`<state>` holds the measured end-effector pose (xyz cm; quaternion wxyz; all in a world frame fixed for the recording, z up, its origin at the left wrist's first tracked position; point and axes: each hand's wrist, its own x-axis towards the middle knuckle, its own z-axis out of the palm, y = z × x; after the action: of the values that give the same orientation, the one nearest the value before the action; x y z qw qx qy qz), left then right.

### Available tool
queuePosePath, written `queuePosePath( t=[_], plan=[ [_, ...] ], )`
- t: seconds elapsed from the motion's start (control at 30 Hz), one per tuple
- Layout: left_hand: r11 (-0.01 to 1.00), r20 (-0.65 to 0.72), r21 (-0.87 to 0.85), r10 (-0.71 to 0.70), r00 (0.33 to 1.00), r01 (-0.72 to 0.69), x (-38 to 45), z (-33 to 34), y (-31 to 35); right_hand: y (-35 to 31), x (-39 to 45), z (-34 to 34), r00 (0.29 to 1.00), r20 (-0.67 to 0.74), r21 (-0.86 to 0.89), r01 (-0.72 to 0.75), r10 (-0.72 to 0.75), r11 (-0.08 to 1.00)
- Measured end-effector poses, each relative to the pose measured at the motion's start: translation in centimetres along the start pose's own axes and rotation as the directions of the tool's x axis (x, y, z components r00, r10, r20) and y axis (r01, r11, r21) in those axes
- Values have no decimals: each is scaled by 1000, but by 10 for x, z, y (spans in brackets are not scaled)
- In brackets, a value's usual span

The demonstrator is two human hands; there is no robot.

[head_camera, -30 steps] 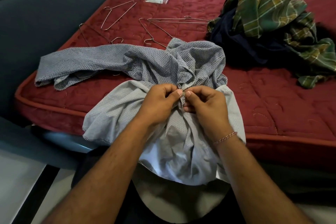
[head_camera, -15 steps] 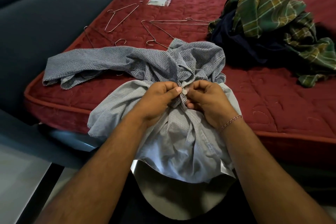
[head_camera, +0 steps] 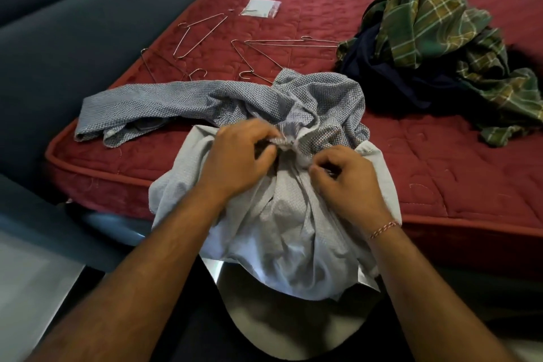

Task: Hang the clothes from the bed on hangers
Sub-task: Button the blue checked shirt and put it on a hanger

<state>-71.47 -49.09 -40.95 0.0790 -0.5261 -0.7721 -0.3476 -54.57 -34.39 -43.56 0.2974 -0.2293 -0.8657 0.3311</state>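
Since half a second ago the two hands have pulled apart a bit: they were thumb to thumb on the shirt front, and now the right hand (head_camera: 343,176) sits lower and further right while the left hand (head_camera: 238,159) stays up by the bunched fabric. Both are curled and pinching the blue-grey checked shirt (head_camera: 293,114), left fingers clamped on a gathered ridge of cloth at center frame, right fingertips (head_camera: 316,169) nipped onto a fold just below it.

That shirt is thin woven cotton with a tiny check, pretty crumpled. Its paler inside-out lower half drapes off the near edge of the maroon quilted mattress (head_camera: 440,185) toward the person, and one long sleeve (head_camera: 147,106) stretches flat to the left of frame.

Behind it, upper middle, are several thin wire hangers (head_camera: 199,34), bare metal triangles with little hooks, lying flat and scattered; one hook end pokes out right at the shirt's far edge. A small clear plastic packet (head_camera: 261,7) lies past them. Upper right has a heap of a green plaid garment (head_camera: 429,17) on top of dark navy clothing (head_camera: 382,73), all soft and lumpy. A thin reddish thread bracelet (head_camera: 385,228) circles the right wrist.
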Motion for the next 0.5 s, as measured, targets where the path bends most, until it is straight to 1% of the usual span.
queuePosePath(
  t=[0.03, 0.07, 0.1, 0.13, 0.17, 0.27, 0.33, 0.37, 0.4, 0.43, 0.47, 0.5],
  plan=[
    [991, -82, -126, 38, 996, -48, 2, -8, 2, -1, 3, -3, 997, -27, 136, -69, 73, 988],
    [975, -126, -204, 64, 990, -89, 6, -16, 4, -2, 7, -8, 988, -45, 287, -129, 147, 949],
    [965, -132, -235, 86, 988, -116, 10, -26, 5, -4, 13, -17, 980, -60, 387, -153, 191, 909],
    [964, -106, -241, 91, 990, -114, 17, -35, 5, -4, 22, -28, 980, -79, 396, -139, 184, 908],
    [966, -63, -241, 80, 995, -93, 26, -43, 3, -5, 33, -41, 985, -74, 349, -119, 154, 930],
    [968, 130, -251, 52, 990, -18, 58, -67, -10, -8, 70, -84, 992, 56, 165, -119, 111, 979],
    [981, 297, -191, 54, 953, 4, 81, -80, -20, -11, 96, -108, 985, 136, -48, -104, 110, 993],
    [994, 340, -109, 50, 939, -14, 94, -83, -22, -13, 109, -117, 982, 162, -157, -73, 99, 985],
    [999, 315, -2, 48, 948, -49, 104, -81, -23, -15, 121, -122, 981, 174, -239, -42, 86, 970],
    [991, 212, 103, 57, 976, -80, 115, -76, -21, -16, 133, -123, 985, 158, -313, -10, 62, 950],
    [982, 51, 172, 67, 996, -75, 123, -70, -17, -16, 144, -121, 993, 117, -375, 15, 32, 927],
    [981, -112, 187, 66, 991, -45, 128, -64, -10, -17, 151, -116, 998, 57, -420, 23, 1, 907]
  ],
)
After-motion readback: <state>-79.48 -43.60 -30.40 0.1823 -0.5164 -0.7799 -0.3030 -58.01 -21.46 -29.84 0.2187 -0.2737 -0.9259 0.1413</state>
